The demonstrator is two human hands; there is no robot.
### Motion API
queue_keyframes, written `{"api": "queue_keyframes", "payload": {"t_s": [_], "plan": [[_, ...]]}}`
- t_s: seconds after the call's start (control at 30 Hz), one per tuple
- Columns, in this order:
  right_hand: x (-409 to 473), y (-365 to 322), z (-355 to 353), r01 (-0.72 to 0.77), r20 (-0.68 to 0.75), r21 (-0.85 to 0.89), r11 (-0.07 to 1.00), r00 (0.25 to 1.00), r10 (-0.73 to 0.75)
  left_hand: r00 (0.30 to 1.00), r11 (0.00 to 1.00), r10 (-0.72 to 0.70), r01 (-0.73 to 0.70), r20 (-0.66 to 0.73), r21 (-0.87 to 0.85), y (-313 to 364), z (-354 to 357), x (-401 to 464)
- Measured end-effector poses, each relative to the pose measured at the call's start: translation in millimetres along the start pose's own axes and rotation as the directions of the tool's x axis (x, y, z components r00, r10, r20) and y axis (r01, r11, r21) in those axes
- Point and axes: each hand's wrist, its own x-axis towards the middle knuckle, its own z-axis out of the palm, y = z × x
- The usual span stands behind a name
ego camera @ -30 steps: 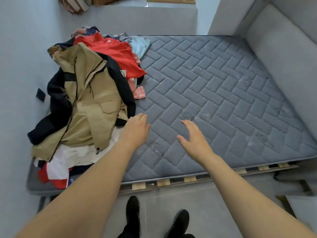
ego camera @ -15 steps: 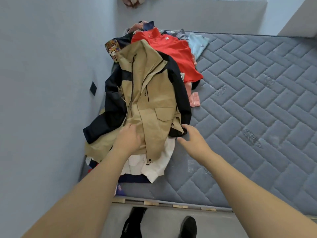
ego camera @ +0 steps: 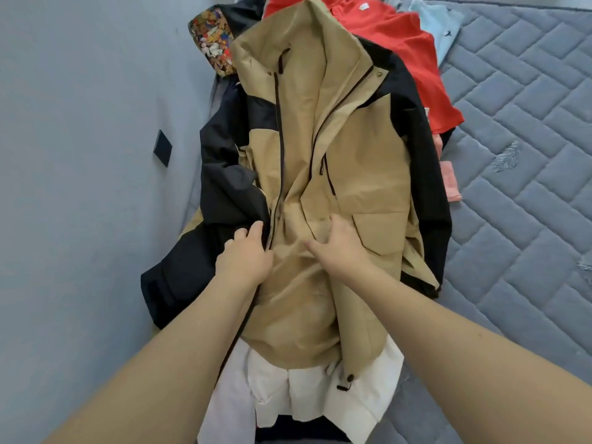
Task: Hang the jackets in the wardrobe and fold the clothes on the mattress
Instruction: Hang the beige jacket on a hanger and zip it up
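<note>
Both hands grip the tan-and-black jacket (ego camera: 323, 149) topping the clothes pile on the mattress (ego camera: 519, 174): left hand (ego camera: 245, 256) bunching fabric at its zipper, right hand (ego camera: 338, 246) clutching beside its flap pocket

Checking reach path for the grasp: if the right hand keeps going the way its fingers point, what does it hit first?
The right hand already lies on the tan jacket, fingers pointing up and to the left toward the front zipper. Going straight on, it would likely slide over more tan fabric and meet that zipper line first; depth is unclear.
</note>
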Motion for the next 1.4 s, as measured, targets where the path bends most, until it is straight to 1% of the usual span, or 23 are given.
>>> {"api": "queue_keyframes", "payload": {"t_s": [0.1, 0.23, 0.33, 0.4, 0.47, 0.5, 0.53, 0.57, 0.6, 0.63, 0.67, 0.7, 0.73, 0.77, 0.8, 0.87, 0.93, 0.97, 1.07, 1.17, 1.23, 1.3, 1.4], "plan": [[22, 1, 22, -0.013, -0.021, -0.246, 0.969, 1.0, 0.008, 1.0, 0.999, -0.015, 0.016, 0.013, -0.035, -7, 22, 16], [34, 11, 21, 0.047, -0.11, -0.399, 0.916, 0.989, -0.099, 0.997, 0.991, 0.033, -0.024, -0.071, 0.133, -8, 43, 20], [28, 24, 4, 0.032, -0.071, -0.453, 0.891, 0.995, -0.071, 0.988, 0.945, 0.12, -0.143, 0.093, 0.294, -13, 43, 7], [7, 38, -7, 0.03, 0.093, -0.582, 0.813, 0.995, 0.03, 0.937, 0.883, 0.184, -0.29, 0.296, 0.37, -19, 42, -18], [-23, 56, -9, 0.148, 0.337, -0.724, 0.674, 0.928, 0.159, 0.807, 0.838, 0.143, -0.407, 0.574, 0.363, -22, 39, -46], [-37, 63, -10, 0.214, 0.453, -0.749, 0.627, 0.857, 0.247, 0.686, 0.84, 0.019, -0.406, 0.728, 0.36, -21, 32, -54], [-47, 68, -12, 0.248, 0.538, -0.756, 0.605, 0.761, 0.361, 0.518, 0.857, -0.147, -0.359, 0.843, 0.37, -15, 21, -58], [-52, 70, -17, 0.243, 0.587, -0.758, 0.605, 0.657, 0.473, 0.384, 0.885, -0.275, -0.257, 0.882, 0.388, -7, 8, -55], [-50, 69, -26, 0.172, 0.606, -0.749, 0.64, 0.57, 0.555, 0.381, 0.914, -0.313, -0.13, 0.87, 0.385, 0, -5, -46], [-44, 65, -35, 0.015, 0.611, -0.699, 0.715, 0.531, 0.587, 0.526, 0.946, -0.26, -0.029, 0.809, 0.323, 7, -18, -36], [-34, 61, -45, -0.162, 0.607, -0.593, 0.789, 0.555, 0.57, 0.758, 0.973, -0.158, 0.009, 0.633, 0.232, 13, -29, -24], [-22, 55, -52, -0.276, 0.574, -0.434, 0.857, 0.649, 0.5, 0.947, 0.989, -0.057, 0.011, 0.316, 0.148, 19, -38, -13], [-9, 47, -58, -0.297, 0.479, -0.274, 0.915, 0.782, 0.398, 1.0, 0.995, 0.008, -0.006, -0.028, 0.095, 23, -42, 0], [4, 39, -60, -0.248, 0.319, -0.161, 0.955, 0.903, 0.288, 0.963, 0.997, 0.033, -0.012, -0.269, 0.08, 26, -43, 10], [16, 28, -60, -0.177, 0.171, -0.085, 0.981, 0.967, 0.189, 0.936, 0.999, 0.0, 0.016, -0.351, 0.04, 28, -41, 22], [37, 8, -53, -0.117, 0.056, 0.129, 0.985, 0.992, 0.11, 0.97, 0.985, -0.136, 0.111, -0.203, -0.128, 33, -32, 41], [54, -8, -40, -0.213, 0.103, 0.408, 0.888, 0.977, 0.187, 0.98, 0.937, -0.201, 0.194, 0.009, -0.291, 35, -10, 52], [58, -12, -34, -0.244, 0.109, 0.475, 0.846, 0.97, 0.219, 0.977, 0.913, -0.208, 0.209, 0.041, -0.351, 33, 2, 54], [62, -6, -23, -0.26, 0.091, 0.548, 0.795, 0.963, 0.252, 0.969, 0.843, -0.24, 0.182, -0.052, -0.506, 27, 19, 52], [52, 4, -41, -0.322, 0.083, 0.689, 0.65, 0.925, 0.37, 0.965, 0.608, -0.254, 0.109, -0.062, -0.786, 27, 4, 41], [37, 13, -71, -0.348, 0.084, 0.778, 0.523, 0.883, 0.462, 0.965, 0.446, -0.259, 0.091, -0.031, -0.89, 40, -14, 24], [9, 23, -110, -0.315, 0.099, 0.853, 0.416, 0.881, 0.463, 0.979, 0.436, -0.203, 0.09, -0.001, -0.896, 67, -34, -1], [-53, 35, -175, -0.209, 0.115, 0.895, 0.393, 0.962, 0.248, 0.997, 0.518, -0.057, 0.075, 0.052, -0.852, 129, -60, -43]]}}
